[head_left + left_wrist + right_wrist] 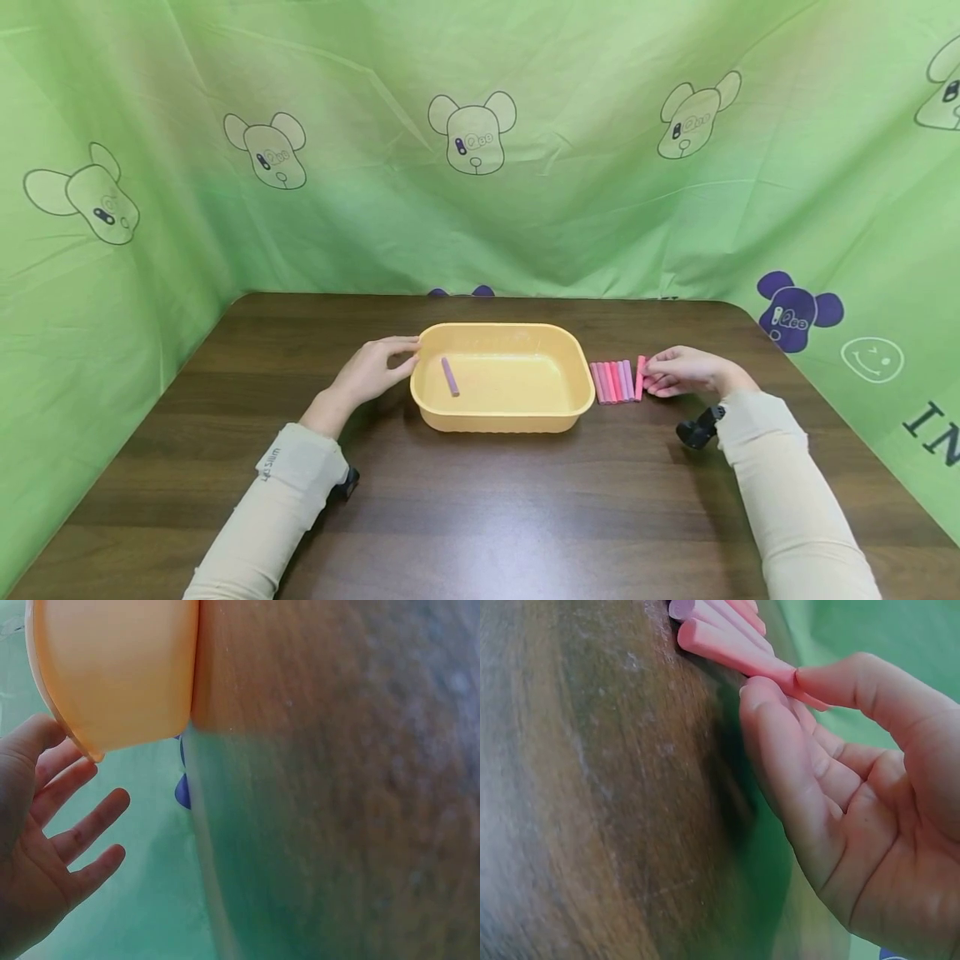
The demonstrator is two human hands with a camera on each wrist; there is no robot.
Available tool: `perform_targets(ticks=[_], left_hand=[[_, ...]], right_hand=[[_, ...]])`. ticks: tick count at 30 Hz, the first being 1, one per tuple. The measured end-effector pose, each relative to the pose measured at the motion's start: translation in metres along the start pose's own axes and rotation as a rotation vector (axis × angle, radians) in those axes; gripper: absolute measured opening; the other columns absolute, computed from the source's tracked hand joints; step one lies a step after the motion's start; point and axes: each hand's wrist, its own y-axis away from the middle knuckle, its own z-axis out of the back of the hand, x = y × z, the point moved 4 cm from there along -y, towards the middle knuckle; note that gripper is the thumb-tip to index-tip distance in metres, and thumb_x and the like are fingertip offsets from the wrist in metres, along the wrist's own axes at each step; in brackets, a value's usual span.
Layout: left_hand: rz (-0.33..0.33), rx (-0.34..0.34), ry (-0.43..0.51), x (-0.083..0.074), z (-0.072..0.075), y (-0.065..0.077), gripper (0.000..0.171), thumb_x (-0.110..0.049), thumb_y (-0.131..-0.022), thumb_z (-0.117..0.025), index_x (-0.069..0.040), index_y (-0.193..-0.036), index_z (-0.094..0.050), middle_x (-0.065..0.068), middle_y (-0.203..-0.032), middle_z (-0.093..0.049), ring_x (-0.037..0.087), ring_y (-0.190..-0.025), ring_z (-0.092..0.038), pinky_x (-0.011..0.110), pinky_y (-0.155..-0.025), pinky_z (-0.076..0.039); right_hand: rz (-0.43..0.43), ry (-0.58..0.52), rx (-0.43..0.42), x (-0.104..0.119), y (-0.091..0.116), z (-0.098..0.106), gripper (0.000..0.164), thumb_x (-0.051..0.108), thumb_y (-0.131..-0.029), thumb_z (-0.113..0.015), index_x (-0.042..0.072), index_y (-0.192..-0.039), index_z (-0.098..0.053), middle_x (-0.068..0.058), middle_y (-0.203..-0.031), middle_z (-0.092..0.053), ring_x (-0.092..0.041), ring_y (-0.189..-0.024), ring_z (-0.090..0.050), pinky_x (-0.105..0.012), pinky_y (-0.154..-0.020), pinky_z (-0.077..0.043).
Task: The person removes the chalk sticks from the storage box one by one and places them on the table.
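Observation:
A yellow plastic basin (pixel 502 423) stands on the table, with one purple chalk stick (pixel 450 377) lying inside near its left end. My left hand (pixel 375 367) touches the basin's left rim with its thumb and fingertips; the left wrist view shows the other fingers spread and fairly straight. To the right of the basin, several pink and purple chalk sticks (pixel 612 382) lie side by side in a row. At the row's right end my right hand (pixel 682 371) pinches a pink chalk stick (pixel 735 652) between thumb and fingers, slightly apart from the others in the head view.
The dark wooden table (pixel 480 508) has rounded far corners. Behind and beside it hangs a green cloth (pixel 360 225) printed with bear heads. A black wrist camera (pixel 699 427) sits under the right sleeve cuff.

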Motion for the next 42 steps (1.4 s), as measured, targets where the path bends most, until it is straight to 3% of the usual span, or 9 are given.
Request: perform_targets(ticks=[13,20,30,34,39,42], left_hand=[[0.002,-0.001,-0.007,0.001,0.0,0.0,0.034,-0.021,-0.09,-0.06,-0.006,-0.121,-0.064,0.01,-0.127,-0.062,0.026,-0.12,-0.057,0.042,-0.1,-0.046],[0.004,0.0,-0.003,0.001,0.0,0.0,0.034,-0.022,-0.091,-0.06,-0.007,-0.121,-0.064,0.009,-0.128,-0.061,0.025,-0.114,-0.061,0.041,-0.097,-0.049],[0.004,0.004,0.003,0.0,0.0,0.0,0.034,-0.02,-0.09,-0.06,-0.006,-0.121,-0.063,0.01,-0.128,-0.061,0.026,-0.114,-0.061,0.042,-0.096,-0.049],[0.003,0.002,0.005,0.001,0.0,-0.001,0.034,-0.02,-0.091,-0.06,-0.006,-0.121,-0.063,0.01,-0.128,-0.061,0.026,-0.114,-0.061,0.042,-0.096,-0.049],[0.0,0.001,0.002,0.002,0.0,-0.001,0.034,-0.02,-0.091,-0.06,-0.005,-0.121,-0.063,0.01,-0.128,-0.061,0.026,-0.113,-0.061,0.042,-0.096,-0.049],[0.003,0.003,0.003,0.001,0.0,0.0,0.034,-0.02,-0.091,-0.06,-0.005,-0.121,-0.063,0.01,-0.128,-0.061,0.027,-0.114,-0.061,0.043,-0.097,-0.049]], right_hand=[[-0.008,-0.039,-0.003,-0.003,-0.003,-0.001,0.019,0.008,-0.097,-0.041,0.004,-0.098,-0.06,0.003,-0.081,-0.068,-0.004,-0.074,-0.065,-0.018,-0.072,-0.056],[0.042,0.013,-0.014,0.005,-0.002,0.0,0.029,0.012,-0.099,-0.04,-0.01,-0.114,-0.053,0.004,-0.086,-0.068,-0.004,-0.08,-0.065,-0.02,-0.076,-0.056],[0.156,0.084,-0.037,0.05,-0.001,-0.017,0.041,0.017,-0.098,-0.046,-0.017,-0.121,-0.043,0.004,-0.088,-0.068,-0.005,-0.081,-0.065,-0.025,-0.08,-0.057],[0.205,0.106,-0.02,0.072,-0.002,-0.027,0.036,0.017,-0.096,-0.05,-0.011,-0.119,-0.05,0.0,-0.092,-0.069,-0.009,-0.082,-0.066,-0.03,-0.081,-0.057],[0.223,0.126,-0.008,0.096,-0.009,-0.041,0.037,0.018,-0.095,-0.054,-0.009,-0.119,-0.05,-0.005,-0.095,-0.068,-0.011,-0.082,-0.066,-0.035,-0.084,-0.057],[0.224,0.143,-0.003,0.109,-0.013,-0.051,0.044,0.02,-0.095,-0.054,-0.014,-0.123,-0.045,-0.005,-0.095,-0.067,-0.011,-0.082,-0.065,-0.033,-0.083,-0.057]])
